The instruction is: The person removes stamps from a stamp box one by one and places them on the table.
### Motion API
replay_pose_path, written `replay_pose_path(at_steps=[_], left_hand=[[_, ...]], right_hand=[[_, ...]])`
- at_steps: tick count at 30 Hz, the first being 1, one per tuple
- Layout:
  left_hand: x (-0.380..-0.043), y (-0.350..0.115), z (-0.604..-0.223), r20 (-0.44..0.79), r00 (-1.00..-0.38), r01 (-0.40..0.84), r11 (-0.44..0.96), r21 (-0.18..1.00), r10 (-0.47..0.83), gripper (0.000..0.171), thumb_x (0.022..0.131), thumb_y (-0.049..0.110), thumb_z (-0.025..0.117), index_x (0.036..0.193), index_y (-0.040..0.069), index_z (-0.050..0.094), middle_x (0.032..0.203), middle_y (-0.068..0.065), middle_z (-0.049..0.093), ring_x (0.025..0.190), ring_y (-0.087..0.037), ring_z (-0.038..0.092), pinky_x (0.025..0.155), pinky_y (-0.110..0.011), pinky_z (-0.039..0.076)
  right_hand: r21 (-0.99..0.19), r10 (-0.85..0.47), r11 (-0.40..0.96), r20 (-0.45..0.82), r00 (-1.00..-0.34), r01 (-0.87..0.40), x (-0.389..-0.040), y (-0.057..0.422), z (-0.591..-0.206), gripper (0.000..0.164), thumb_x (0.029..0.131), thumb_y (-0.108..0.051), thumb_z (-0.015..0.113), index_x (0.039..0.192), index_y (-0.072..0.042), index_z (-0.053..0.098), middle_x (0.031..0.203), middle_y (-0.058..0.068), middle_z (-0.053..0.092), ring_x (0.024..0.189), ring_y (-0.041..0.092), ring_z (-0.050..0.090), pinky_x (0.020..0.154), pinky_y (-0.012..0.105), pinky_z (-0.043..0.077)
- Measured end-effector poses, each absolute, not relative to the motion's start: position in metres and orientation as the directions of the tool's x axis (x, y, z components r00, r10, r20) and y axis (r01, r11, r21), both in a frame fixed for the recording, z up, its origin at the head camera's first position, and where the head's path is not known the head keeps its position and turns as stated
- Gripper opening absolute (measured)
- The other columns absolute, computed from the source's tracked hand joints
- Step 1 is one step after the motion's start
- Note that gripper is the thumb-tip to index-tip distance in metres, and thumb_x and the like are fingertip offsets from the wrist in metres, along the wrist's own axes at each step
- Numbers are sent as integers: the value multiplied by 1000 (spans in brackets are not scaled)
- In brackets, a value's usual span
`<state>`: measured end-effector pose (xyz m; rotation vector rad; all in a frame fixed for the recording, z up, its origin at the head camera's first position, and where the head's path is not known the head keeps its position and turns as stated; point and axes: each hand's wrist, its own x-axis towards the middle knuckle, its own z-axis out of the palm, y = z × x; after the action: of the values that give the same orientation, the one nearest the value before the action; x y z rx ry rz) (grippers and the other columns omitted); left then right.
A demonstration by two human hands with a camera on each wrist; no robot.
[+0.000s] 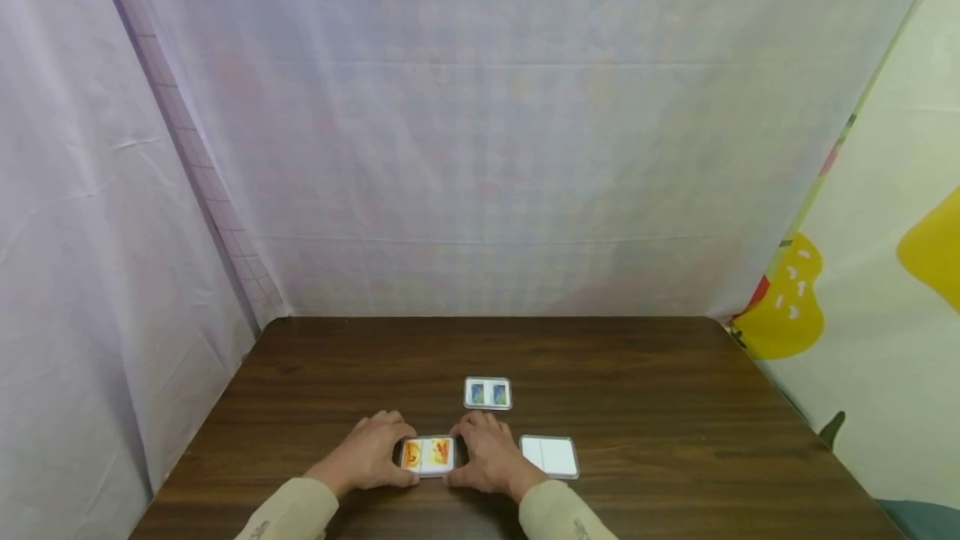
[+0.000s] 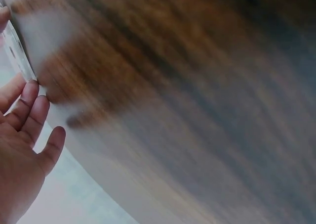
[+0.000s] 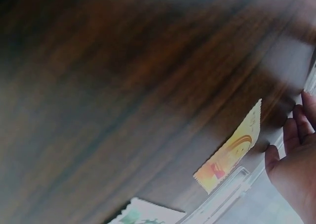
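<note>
Nearest, a pale left sleeve and a matching right sleeve reach in over the dark wood-grain tabletop. Beyond the cuffs, the person's left hand and right hand face each other across a clear case with two orange pictures. The case lies between them on the tabletop; the fingers and thumb of each hand bend around its near end, gripping the edges from both sides. The left wrist view shows fingertips touching the clear rim.

Just beside the right wrist lies a clear case with a white insert, divided by a thin line. The right wrist view also shows a yellow-orange paper piece with a toothed edge and, nearer that camera, part of a white-and-green piece.

Farther off, beyond the right hand, lies a clear case with two blue-green pictures. Past the tabletop hangs a pale checked curtain; at the right, a patterned cloth bears yellow shapes.
</note>
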<state>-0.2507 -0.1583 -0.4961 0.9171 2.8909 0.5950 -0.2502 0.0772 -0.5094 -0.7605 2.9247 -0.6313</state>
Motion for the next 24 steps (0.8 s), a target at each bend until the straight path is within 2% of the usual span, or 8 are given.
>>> replay_pose_path(at_steps=[16,24], left_hand=[[-255,-159,-496,68,-805,570,737,362,589,54,74,46,81,112,9,70,104,3,59,93,-16,53,81,-42,44],[-256,-159,-498,85,-807,567,728,386,584,52,70,43,84,108,11,69,100,6,58,91,-14,52,79,-39,43]], right_hand=[[-416,-482,791,31,-876,-449,-250,76,-505,57,71,-44,84,115,-12,66,121,4,54,114,25,48,98,49,38],[-416,-480,788,45,-876,-453,-249,76,-505,56,69,-44,85,112,-13,67,119,3,54,112,25,49,96,49,39]])
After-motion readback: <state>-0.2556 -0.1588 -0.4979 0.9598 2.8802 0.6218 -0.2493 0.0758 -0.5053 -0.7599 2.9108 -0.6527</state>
